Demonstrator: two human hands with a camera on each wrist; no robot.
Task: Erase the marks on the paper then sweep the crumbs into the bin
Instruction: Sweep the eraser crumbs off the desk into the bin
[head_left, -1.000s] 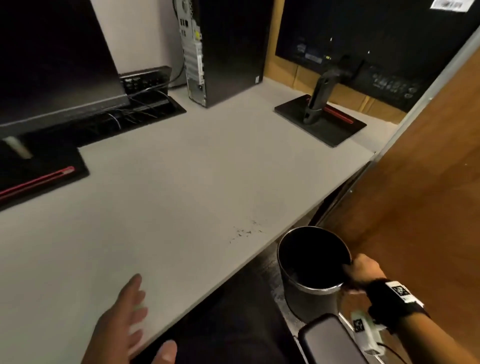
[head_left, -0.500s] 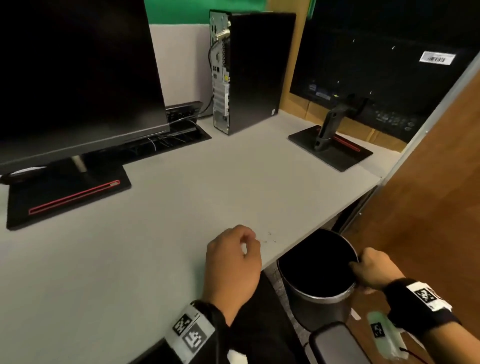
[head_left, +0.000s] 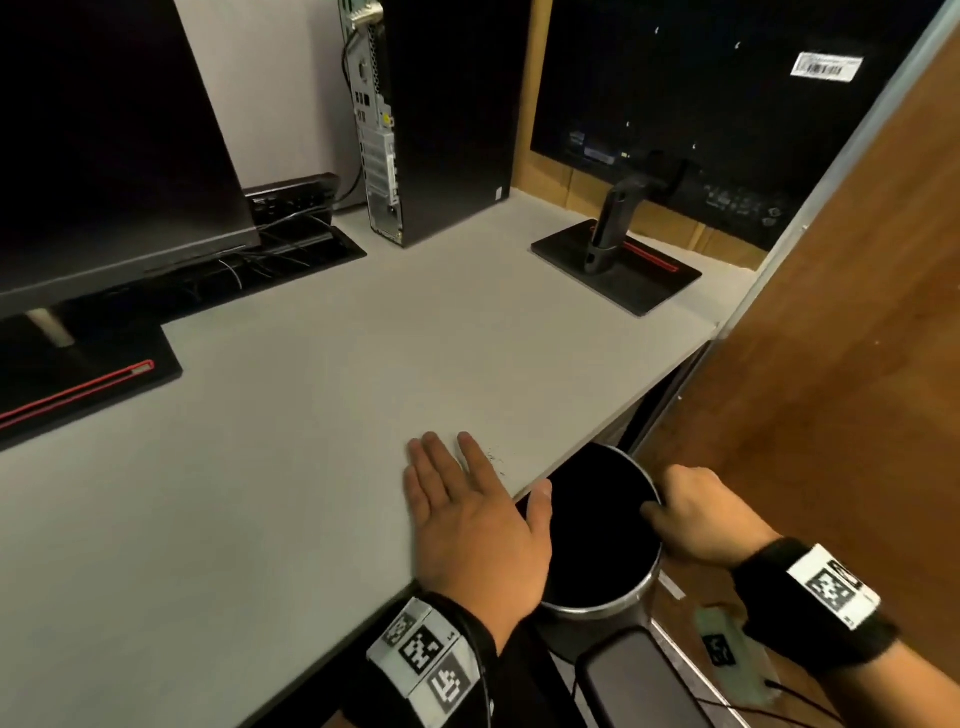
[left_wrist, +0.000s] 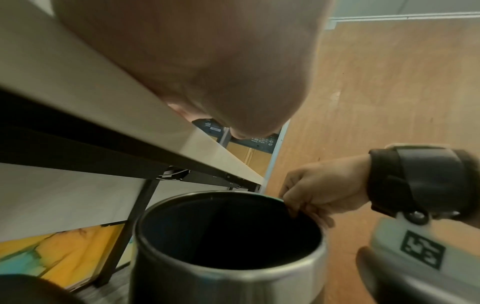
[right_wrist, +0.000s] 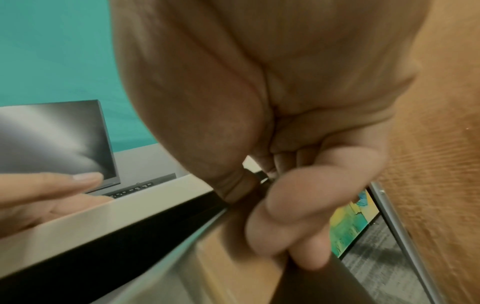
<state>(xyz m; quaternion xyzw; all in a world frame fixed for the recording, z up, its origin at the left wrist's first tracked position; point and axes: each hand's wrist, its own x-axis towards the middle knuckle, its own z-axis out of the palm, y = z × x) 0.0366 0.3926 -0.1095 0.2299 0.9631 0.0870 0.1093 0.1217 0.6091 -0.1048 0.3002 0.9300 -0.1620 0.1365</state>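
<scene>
A few dark eraser crumbs (head_left: 496, 460) lie on the grey desk (head_left: 311, 415) near its front edge. My left hand (head_left: 467, 499) lies flat on the desk with straight fingers just left of the crumbs, its thumb over the edge. A round metal bin (head_left: 602, 603) with a black inside (left_wrist: 228, 232) hangs just below the desk edge. My right hand (head_left: 691, 512) grips the bin's right rim (left_wrist: 306, 197), fingers curled inside it. No paper is in view.
Black monitors stand at the left (head_left: 104, 145) and back right (head_left: 701, 104), each on a flat base. A computer tower (head_left: 431, 119) is at the back. A wooden panel (head_left: 831, 364) rises to the right. A chair armrest (head_left: 639, 680) is below the bin.
My left hand has opened from a curled fist into a flat palm on the desk beside the crumbs. The bin stays under the desk edge in my right hand.
</scene>
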